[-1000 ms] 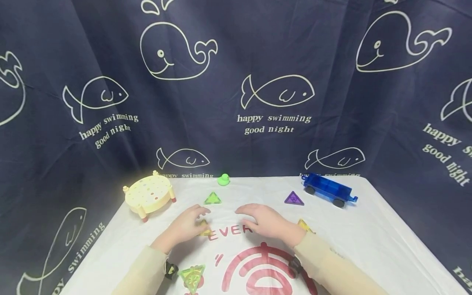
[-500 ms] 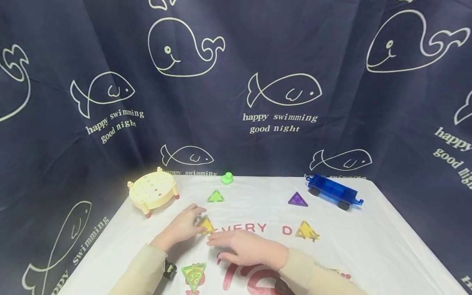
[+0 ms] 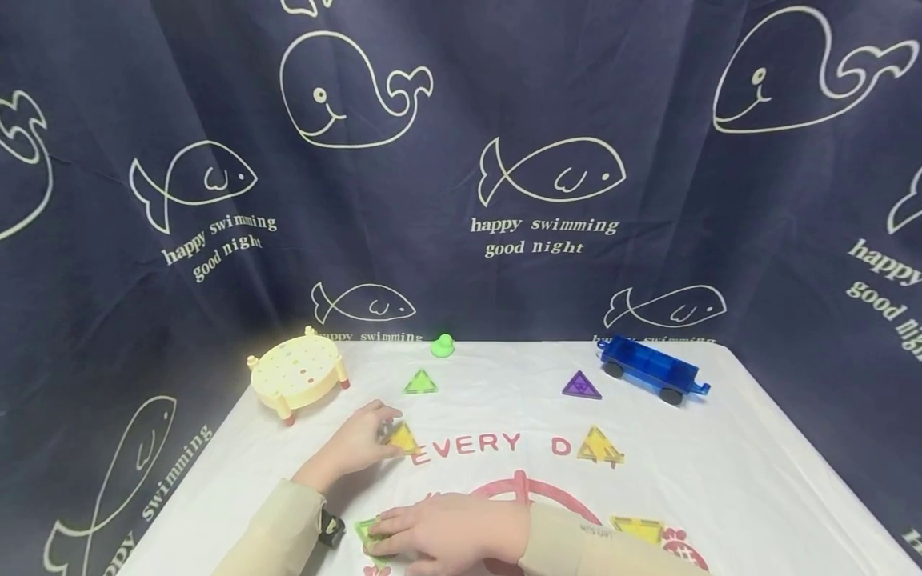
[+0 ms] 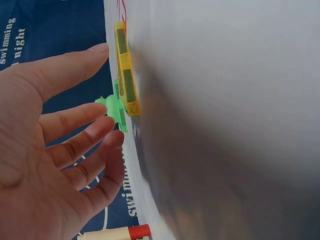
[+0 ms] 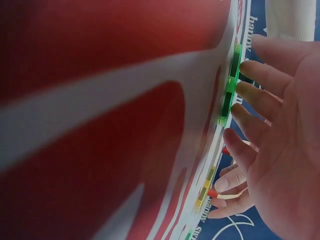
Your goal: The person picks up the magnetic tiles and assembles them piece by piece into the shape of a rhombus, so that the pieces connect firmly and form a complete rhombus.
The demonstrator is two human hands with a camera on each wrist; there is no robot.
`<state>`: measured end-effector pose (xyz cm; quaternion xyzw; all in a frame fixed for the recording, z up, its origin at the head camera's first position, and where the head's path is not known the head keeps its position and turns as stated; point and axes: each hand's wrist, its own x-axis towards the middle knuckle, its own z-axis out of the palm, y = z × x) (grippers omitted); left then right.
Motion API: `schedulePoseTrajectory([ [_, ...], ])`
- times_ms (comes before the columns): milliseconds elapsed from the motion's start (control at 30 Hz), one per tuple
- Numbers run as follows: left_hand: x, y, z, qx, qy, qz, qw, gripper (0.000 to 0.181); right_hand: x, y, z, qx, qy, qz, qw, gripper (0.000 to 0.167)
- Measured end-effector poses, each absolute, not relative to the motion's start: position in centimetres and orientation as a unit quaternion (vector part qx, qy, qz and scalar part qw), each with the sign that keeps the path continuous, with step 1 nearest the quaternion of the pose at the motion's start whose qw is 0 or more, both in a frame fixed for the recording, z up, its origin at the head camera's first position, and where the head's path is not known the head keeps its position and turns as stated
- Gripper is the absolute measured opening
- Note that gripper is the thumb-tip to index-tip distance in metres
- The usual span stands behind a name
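Observation:
My left hand [image 3: 351,446] hovers beside a yellow triangular tile [image 3: 404,438] that lies on the white cloth. In the left wrist view its fingers are loosely bent and apart, with the thumb close to the edge of that tile [image 4: 126,70]. Lower down in the head view, my right hand [image 3: 461,530] is over a green triangular tile [image 3: 364,531] and partly covers it. The right wrist view shows relaxed fingers with tips at the edge of the green tile [image 5: 231,85], nothing gripped.
Farther back sit a light green triangle [image 3: 421,384], a small green knob-like toy [image 3: 442,346], a purple triangle [image 3: 582,386] and a blue wheeled base [image 3: 651,370]. A cream footed disc [image 3: 297,372] stands left. Two yellow tiles lie right, one a triangle [image 3: 599,445], one half-hidden [image 3: 639,529].
My right hand has moved down and left, from beyond the red lettering to the green tile near the front. The left hand stays by the yellow triangle, nearly still.

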<state>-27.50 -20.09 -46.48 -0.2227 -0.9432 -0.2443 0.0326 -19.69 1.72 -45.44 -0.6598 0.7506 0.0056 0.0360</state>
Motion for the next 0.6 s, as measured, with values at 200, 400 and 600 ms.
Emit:
schedulePoseTrajectory([
  [200,-27.4,-20.0,-46.6,-0.213,-0.944,-0.254,0.012,0.06,-19.5,1.9,-45.8,-0.649,0.76,0.026,0.022,0.055],
  [400,-27.5,-20.1,-46.8,-0.209,-0.944,-0.256,0.005,0.062,-19.9,3.5,-45.6,-0.634,0.773,0.024,0.011,0.056],
  [600,-27.7,-20.2,-47.0,-0.202,-0.944,-0.261,0.007,0.061,-20.9,6.8,-45.8,-0.611,0.791,-0.02,0.003,0.052],
])
